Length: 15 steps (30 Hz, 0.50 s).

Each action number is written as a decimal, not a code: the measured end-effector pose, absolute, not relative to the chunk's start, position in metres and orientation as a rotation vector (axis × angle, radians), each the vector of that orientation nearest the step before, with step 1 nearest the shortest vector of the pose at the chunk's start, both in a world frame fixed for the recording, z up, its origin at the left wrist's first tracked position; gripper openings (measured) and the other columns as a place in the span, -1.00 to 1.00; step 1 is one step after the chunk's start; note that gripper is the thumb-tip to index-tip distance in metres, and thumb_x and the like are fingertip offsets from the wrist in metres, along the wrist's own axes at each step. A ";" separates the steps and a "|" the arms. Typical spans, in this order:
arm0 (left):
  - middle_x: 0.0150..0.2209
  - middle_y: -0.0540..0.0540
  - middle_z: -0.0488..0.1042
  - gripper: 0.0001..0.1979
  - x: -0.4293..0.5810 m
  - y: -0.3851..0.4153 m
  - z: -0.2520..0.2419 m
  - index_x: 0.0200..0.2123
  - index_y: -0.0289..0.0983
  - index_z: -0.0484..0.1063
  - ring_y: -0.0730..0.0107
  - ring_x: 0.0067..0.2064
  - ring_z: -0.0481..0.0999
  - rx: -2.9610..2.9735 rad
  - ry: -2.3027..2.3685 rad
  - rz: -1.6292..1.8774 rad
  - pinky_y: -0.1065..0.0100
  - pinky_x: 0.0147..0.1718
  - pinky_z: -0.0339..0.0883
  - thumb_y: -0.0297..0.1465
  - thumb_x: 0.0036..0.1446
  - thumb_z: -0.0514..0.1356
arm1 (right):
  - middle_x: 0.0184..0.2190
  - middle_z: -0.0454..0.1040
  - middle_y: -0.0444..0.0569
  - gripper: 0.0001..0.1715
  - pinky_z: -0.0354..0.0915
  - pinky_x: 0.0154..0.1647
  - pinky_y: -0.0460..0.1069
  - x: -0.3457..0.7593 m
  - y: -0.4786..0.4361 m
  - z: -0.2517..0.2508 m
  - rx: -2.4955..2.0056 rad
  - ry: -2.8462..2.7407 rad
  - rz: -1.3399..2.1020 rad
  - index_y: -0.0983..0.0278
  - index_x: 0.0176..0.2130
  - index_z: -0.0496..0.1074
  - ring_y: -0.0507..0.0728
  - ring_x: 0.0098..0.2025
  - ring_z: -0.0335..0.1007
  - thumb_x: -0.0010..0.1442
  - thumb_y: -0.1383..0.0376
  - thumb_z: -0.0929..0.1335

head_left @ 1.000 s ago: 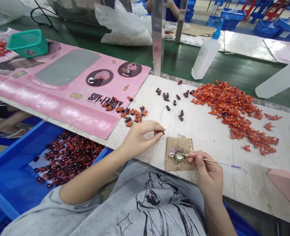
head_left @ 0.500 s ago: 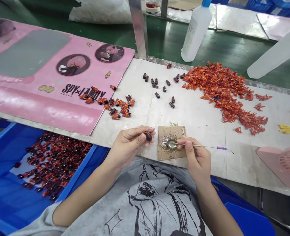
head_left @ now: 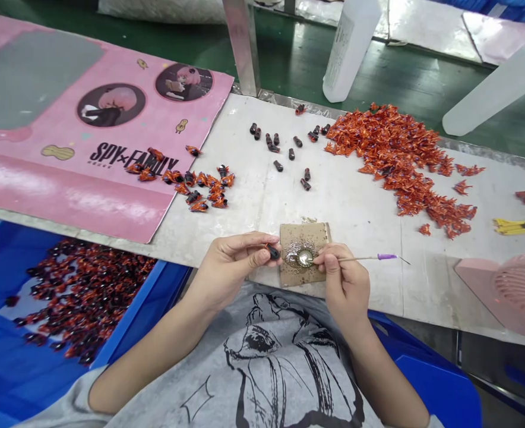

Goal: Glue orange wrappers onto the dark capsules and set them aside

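Near the table's front edge, my left hand (head_left: 229, 264) pinches a small black-and-orange plastic piece (head_left: 272, 252) between thumb and fingers. My right hand (head_left: 345, 276) grips a thin stick (head_left: 358, 258), whose far end carries a purple sleeve and a fine dark tip. The stick's near end is at a metal bottle cap (head_left: 305, 257), which appears to hold a shiny liquid. Under the cap lies a square of brown cardboard (head_left: 287, 276) spotted with glossy drops. Left of centre, several joined black-and-orange pieces (head_left: 215, 190) are scattered; loose black pieces (head_left: 291, 154) lie farther back.
A large heap of orange spiky pieces (head_left: 398, 148) covers the back right. White bottles (head_left: 351, 53) stand behind it. A pink fan (head_left: 507, 291) and a yellow item (head_left: 518, 226) are at right. A blue bin (head_left: 144, 303) of dark red pieces sits below left, beside a pink printed board (head_left: 124, 211).
The whole view has shifted slightly. My left hand with the piece is a little closer to the cardboard. The stick's end stays at the bottle cap.
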State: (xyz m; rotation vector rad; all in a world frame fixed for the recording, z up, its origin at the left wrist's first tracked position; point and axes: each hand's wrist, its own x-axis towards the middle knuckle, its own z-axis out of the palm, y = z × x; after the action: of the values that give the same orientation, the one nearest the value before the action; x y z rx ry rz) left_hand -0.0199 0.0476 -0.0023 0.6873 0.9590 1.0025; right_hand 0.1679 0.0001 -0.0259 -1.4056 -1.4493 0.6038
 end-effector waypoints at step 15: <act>-0.43 -0.05 0.68 -0.76 -0.008 0.034 -0.009 -0.39 -0.15 0.74 0.44 -0.49 0.63 0.717 0.899 0.971 0.48 -0.45 0.57 -0.24 -0.18 0.59 | -0.55 0.47 -0.10 -0.59 0.41 -0.41 -0.02 0.150 0.000 0.005 -1.237 -1.105 0.823 0.22 -0.37 0.57 0.07 -0.44 0.46 0.40 0.08 0.32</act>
State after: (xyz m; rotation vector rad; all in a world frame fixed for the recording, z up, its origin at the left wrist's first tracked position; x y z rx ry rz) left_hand -0.0085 0.0343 -0.0086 0.7173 0.8995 0.9707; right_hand 0.1504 -0.0003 0.0048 -1.2365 -1.1049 0.8229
